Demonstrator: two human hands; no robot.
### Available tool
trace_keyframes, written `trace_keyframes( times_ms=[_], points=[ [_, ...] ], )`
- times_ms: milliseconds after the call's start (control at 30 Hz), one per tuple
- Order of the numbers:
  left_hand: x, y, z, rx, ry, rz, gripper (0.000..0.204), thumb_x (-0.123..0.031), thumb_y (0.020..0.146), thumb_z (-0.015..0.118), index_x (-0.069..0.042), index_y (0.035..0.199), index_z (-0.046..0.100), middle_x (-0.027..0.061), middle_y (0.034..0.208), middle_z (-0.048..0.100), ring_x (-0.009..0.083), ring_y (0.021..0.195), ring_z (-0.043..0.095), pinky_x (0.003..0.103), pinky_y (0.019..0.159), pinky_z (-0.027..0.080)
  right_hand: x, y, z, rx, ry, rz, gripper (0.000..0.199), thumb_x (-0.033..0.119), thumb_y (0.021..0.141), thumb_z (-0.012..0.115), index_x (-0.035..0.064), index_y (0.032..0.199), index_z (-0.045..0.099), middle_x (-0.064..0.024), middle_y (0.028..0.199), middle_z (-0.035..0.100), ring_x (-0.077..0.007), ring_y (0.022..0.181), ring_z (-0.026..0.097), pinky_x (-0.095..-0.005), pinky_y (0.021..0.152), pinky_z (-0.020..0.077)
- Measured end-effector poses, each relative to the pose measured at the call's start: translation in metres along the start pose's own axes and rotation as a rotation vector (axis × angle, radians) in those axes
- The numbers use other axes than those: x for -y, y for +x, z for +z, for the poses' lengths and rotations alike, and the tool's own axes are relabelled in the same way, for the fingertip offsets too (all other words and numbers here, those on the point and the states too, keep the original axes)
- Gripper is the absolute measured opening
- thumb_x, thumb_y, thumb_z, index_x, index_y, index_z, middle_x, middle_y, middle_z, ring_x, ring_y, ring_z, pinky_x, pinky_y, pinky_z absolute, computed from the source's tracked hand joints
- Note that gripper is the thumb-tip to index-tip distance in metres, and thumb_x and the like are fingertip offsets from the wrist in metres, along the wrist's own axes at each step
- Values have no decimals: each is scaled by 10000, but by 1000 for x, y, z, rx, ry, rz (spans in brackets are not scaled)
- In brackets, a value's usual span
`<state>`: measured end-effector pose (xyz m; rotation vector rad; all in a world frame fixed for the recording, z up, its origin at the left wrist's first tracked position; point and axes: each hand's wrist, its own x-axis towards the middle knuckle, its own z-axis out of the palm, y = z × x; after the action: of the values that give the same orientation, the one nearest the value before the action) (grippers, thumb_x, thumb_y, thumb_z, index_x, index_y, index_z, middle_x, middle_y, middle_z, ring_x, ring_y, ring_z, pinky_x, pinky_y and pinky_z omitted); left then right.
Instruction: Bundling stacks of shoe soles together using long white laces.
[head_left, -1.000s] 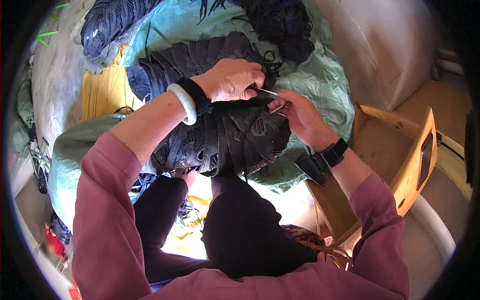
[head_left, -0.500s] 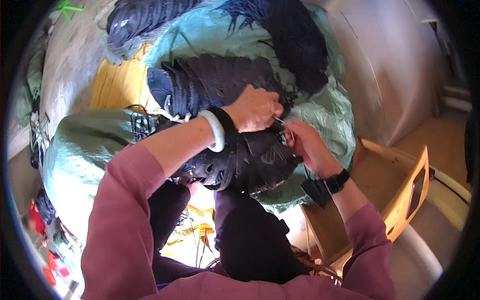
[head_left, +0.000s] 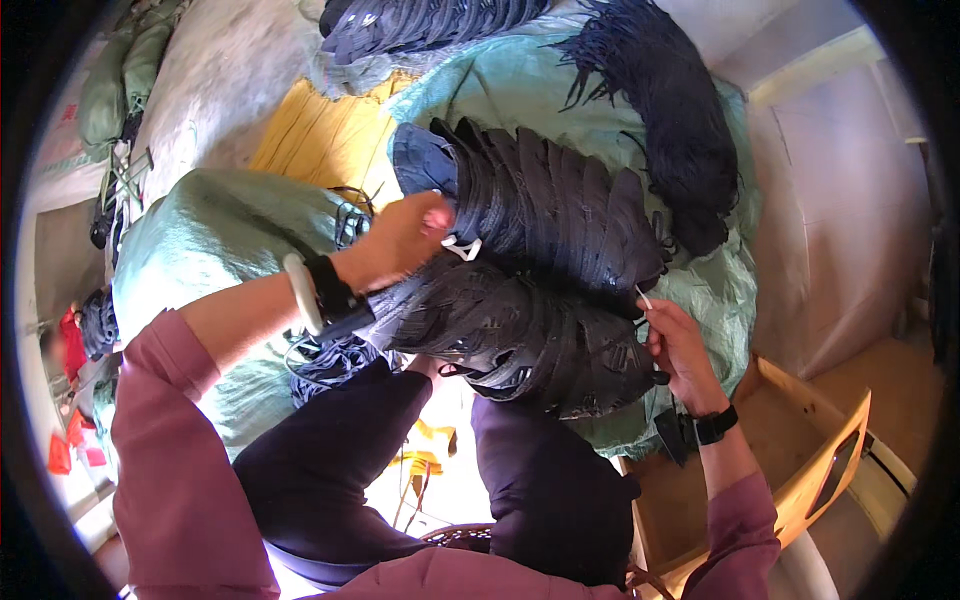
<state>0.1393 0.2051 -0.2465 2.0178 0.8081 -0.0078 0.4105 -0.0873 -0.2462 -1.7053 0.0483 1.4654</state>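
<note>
Two long rows of stacked black mesh pieces, which look like shoe uppers, lie before me: the far row [head_left: 560, 205] and the near row [head_left: 520, 335]. My left hand [head_left: 395, 240] is over the left end of the rows, its fingers curled; whatever they hold is hidden. Just beside it a white strap [head_left: 463, 248] shows between the rows. At the rows' right end my right hand [head_left: 682, 345] pinches a thin white stick-like piece [head_left: 645, 300], its tip at the black pieces. Whether that is a tool or a cord end I cannot tell.
Green woven sacking [head_left: 705, 300] lies under the rows, with a full green sack [head_left: 220, 230] at left. More black bundles [head_left: 690, 130] lie at the back, beside a yellow sheet [head_left: 320, 135]. An open wooden drawer [head_left: 800, 490] stands at right. Black cords [head_left: 335, 365] hang near my knee.
My hands, close together at the rows' right end before, are now far apart. The left one moved to the left end; the right one kept the thin white piece. The view shifted too.
</note>
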Motion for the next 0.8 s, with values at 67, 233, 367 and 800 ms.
trace_keyframes(
  times_ms=[67,233,367,800],
  points=[
    [36,-5,-26,71,185,-150,192,-125,844,632,-6,994,627,108,898,674,198,846,647,315,776,514,-1,-1,0,3,-21,-3,201,184,932,563,116,1108,632,76,640,488,-21,515,437,-170,426,289],
    [94,-9,0,151,150,-190,237,-169,848,644,18,994,653,128,891,684,202,818,644,320,750,511,-10,6,-4,-26,-12,-21,205,192,943,559,116,1119,632,83,649,481,-16,521,421,-168,418,263],
    [102,2,19,209,7,-289,273,-221,809,629,26,920,655,139,823,677,221,752,634,333,686,491,-19,9,-7,10,40,-41,218,184,942,566,90,1128,630,67,686,496,-26,584,449,-165,481,321],
    [95,-11,35,56,-784,-451,192,-128,839,635,-68,1004,558,-15,875,552,98,821,511,222,774,407,-23,12,-12,-1,74,-71,219,101,932,562,30,1133,611,-4,846,586,-77,742,523,-211,690,442]
  ],
)
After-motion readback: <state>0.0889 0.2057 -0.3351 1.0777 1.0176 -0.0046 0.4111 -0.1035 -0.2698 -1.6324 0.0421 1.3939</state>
